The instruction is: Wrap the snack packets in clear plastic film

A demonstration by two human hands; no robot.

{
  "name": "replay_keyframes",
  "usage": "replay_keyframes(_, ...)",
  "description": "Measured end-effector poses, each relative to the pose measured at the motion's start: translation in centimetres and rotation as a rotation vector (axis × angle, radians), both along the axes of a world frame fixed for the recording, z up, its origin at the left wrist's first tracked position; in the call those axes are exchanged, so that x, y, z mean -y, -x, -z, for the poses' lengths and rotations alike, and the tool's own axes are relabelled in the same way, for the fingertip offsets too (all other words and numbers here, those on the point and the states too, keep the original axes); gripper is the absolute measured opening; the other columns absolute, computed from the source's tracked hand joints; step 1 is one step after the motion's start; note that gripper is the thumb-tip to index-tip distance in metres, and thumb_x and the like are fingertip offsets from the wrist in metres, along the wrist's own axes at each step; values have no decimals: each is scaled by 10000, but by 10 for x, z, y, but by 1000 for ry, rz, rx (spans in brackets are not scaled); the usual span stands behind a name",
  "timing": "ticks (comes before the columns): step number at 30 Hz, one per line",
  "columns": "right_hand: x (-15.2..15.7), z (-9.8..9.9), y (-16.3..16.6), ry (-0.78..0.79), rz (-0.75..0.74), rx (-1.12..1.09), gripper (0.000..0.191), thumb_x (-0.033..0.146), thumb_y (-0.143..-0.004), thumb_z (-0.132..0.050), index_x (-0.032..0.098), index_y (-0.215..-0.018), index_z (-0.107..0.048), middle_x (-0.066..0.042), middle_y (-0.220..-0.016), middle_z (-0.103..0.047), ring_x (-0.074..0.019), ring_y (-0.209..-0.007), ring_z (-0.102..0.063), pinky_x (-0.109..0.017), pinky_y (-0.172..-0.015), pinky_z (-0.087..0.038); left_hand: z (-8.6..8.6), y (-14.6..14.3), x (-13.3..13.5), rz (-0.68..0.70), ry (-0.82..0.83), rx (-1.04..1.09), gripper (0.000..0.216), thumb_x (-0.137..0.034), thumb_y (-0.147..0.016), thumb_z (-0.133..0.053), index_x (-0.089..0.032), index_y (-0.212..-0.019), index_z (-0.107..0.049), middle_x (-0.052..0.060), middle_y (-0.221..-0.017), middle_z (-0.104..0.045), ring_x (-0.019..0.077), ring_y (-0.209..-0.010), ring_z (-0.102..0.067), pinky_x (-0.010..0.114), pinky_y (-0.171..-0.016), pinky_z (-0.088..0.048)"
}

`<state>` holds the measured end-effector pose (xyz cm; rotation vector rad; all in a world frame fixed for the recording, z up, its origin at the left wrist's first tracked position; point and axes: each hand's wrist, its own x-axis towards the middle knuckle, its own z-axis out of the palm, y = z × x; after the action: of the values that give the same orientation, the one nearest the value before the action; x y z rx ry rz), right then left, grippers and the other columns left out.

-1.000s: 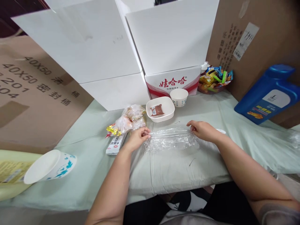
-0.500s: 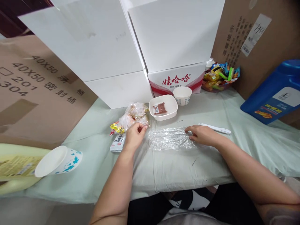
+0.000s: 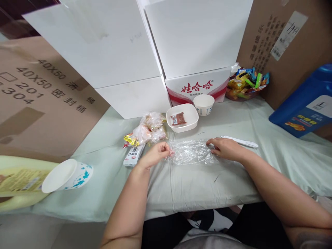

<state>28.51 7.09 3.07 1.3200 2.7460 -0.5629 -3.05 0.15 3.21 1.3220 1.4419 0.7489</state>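
A crinkled clear plastic bag (image 3: 192, 154) lies flat on the cloth in front of me. My left hand (image 3: 155, 154) is closed at its left end, thumb and forefinger pinched together by the edge. On the right end rests my right hand (image 3: 227, 149), forefinger stretched out and thumb apart from it, both touching the plastic. Just beyond the bag stands a white square bowl (image 3: 193, 125) holding a small brown packet (image 3: 178, 119). Several knotted plastic bags of food (image 3: 150, 128) sit past my left hand, beside a pale printed packet (image 3: 133, 156).
A white plastic knife-like utensil (image 3: 240, 141) lies behind my right hand. Paper cups stand by the bowl (image 3: 204, 105) and at left (image 3: 70, 176). A snack basket (image 3: 246, 84), blue bottle (image 3: 306, 107), yellow jug (image 3: 20, 183) and cartons (image 3: 46, 100) surround the cloth-covered table (image 3: 207, 193).
My left hand has moved right and slightly down, from beside the knotted bags to the clear plastic bag's left edge. The right hand stays in place; the view has shifted slightly.
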Motion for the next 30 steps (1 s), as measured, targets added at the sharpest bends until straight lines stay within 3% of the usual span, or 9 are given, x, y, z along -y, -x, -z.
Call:
replay_keyframes(3, 0, 0, 0, -4, 0, -2, 357, 273, -887, -539, 234, -1240, -570, -72, -1042, -691, -231, -915, -644, -298, -737, -430, -7, 6, 1, 34, 102, 138, 325, -313, -666, -710, -197, -737, -415, 33, -794, -686, 154, -669, -661, 208, -519, -402)
replay_keyframes(6, 0, 1, 0, -6, -10, -7, 356, 273, -888, -531, 234, -1240, -568, -72, -1041, -692, -231, -905, -644, -303, -740, -429, -12, 10, 3, 104, 117, 131, 325, -246, -648, -711, -199, -836, -450, 21, -861, -693, 124, -570, -646, 195, -467, -369)
replay_keyframes(11, 0, 0, -1, 4, -3, -16, 350, 279, -892, -526, 237, -1237, -568, -69, -1040, -690, -229, -912, -640, -305, -751, -429, -13, 18, 4, 232, 154, -51, 337, -187, -680, -645, -166, -1014, -609, -16, -636, -640, 129, -575, -619, 197, -473, -336)
replay_keyframes(14, 0, -2, 0, 7, -3, -9, 361, 274, -895, -526, 228, -1251, -564, -74, -1054, -686, -233, -920, -638, -310, -755, -432, -11, 20, 2, 187, 166, -56, 378, -217, -654, -696, -155, -1020, -622, 1, -672, -667, 152, -638, -645, 223, -531, -399)
replay_keyframes(18, 1, -3, 1, 9, -3, -2, 367, 274, -895, -525, 224, -1257, -564, -83, -1070, -684, -236, -926, -639, -314, -757, -437, -8, 12, -2, 45, 127, 53, 336, -362, -664, -736, -144, -891, -617, 49, -769, -687, 185, -756, -677, 253, -598, -458)
replay_keyframes(21, 1, -4, 1, 12, 1, 5, 365, 282, -891, -533, 229, -1250, -565, -82, -1066, -685, -233, -930, -640, -308, -759, -441, -6, 6, -3, -46, 81, 48, 323, -375, -636, -747, -162, -781, -552, -1, -664, -623, 146, -625, -636, 218, -508, -395)
replay_keyframes(25, 1, -4, 1, 24, 15, 13, 369, 275, -887, -532, 233, -1253, -562, -74, -1054, -687, -232, -932, -638, -304, -753, -439, -9, 7, -2, 32, 96, 12, 304, -278, -608, -723, -171, -819, -533, -46, -688, -574, 81, -525, -557, 193, -471, -342)
replay_keyframes(30, 1, -4, 2, 28, 19, 9, 367, 279, -887, -528, 243, -1250, -563, -63, -1047, -688, -227, -921, -637, -301, -745, -432, -6, 18, -1, 41, 142, -87, 285, -221, -606, -653, -171, -858, -531, -49, -711, -560, 85, -503, -557, 210, -480, -375)
